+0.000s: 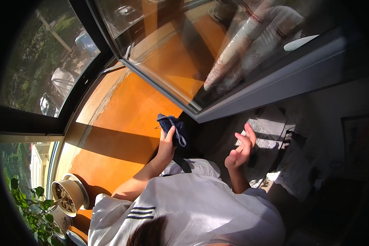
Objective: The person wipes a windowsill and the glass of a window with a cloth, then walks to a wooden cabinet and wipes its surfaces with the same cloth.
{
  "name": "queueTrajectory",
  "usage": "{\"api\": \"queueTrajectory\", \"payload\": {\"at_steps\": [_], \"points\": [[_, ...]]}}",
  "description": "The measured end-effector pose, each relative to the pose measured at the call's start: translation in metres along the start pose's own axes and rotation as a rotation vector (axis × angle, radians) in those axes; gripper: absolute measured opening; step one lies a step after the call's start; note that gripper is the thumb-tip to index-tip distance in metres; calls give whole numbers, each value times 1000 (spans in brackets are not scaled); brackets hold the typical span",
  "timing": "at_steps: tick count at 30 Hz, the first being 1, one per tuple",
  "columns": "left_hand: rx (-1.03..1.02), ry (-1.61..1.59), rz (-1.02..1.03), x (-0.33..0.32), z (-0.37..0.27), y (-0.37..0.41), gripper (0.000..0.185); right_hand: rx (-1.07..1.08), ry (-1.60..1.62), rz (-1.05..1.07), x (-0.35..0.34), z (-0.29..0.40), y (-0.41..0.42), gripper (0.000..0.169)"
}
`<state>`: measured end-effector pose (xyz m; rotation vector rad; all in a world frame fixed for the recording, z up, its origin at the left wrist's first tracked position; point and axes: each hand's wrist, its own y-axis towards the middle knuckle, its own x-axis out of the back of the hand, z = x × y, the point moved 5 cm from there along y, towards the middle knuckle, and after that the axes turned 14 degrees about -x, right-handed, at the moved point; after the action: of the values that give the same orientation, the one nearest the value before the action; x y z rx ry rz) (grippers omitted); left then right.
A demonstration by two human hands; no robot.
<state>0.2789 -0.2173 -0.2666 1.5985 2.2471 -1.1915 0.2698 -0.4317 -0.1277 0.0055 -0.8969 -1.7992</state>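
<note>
My left hand (pixel 168 141) grips a crumpled dark blue cloth (pixel 174 126), with the thumb laid across it. The cloth is just above the inner edge of an orange windowsill (pixel 123 132); whether it touches the sill I cannot tell. My right hand (pixel 241 148) is raised at the right with fingers apart and nothing in it. Beyond both hands stands an inward-opened window sash (pixel 233 101) with a grey frame and a glass pane (pixel 172 55). Its lower corner points toward the space between my hands.
A cream plant pot (pixel 68 196) with soil stands on the sill at lower left, beside a leafy green plant (pixel 34 209). Rolled patterned sheets (pixel 230 55) show through or in the pane. A fixed dark window frame (pixel 80 95) borders the sill. Sunlit pale fabric (pixel 264 129) lies below right.
</note>
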Motion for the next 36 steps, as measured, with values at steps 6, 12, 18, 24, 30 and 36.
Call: {"api": "queueTrajectory", "payload": {"at_steps": [6, 12, 18, 24, 30, 36], "points": [[-844, 613, 45, -38, 43, 61, 67, 76, -6, -373, 14, -22, 57, 45], [-1088, 612, -106, -44, 12, 105, 73, 292, -709, -404, -3, -56, 65, 59], [-1129, 725, -283, -2, -73, 190, 66, -111, 102, -232, -53, -6, 101, 83], [-1098, 807, -658, 76, -195, 312, 55, 74, 2, -198, -59, -8, 100, 80], [-1294, 596, -349, 1, -130, 214, 59, -41, 11, -311, -56, -15, 96, 77], [-1263, 518, -176, -65, -67, 111, 66, -79, 22, -370, -55, -13, 92, 67]]}}
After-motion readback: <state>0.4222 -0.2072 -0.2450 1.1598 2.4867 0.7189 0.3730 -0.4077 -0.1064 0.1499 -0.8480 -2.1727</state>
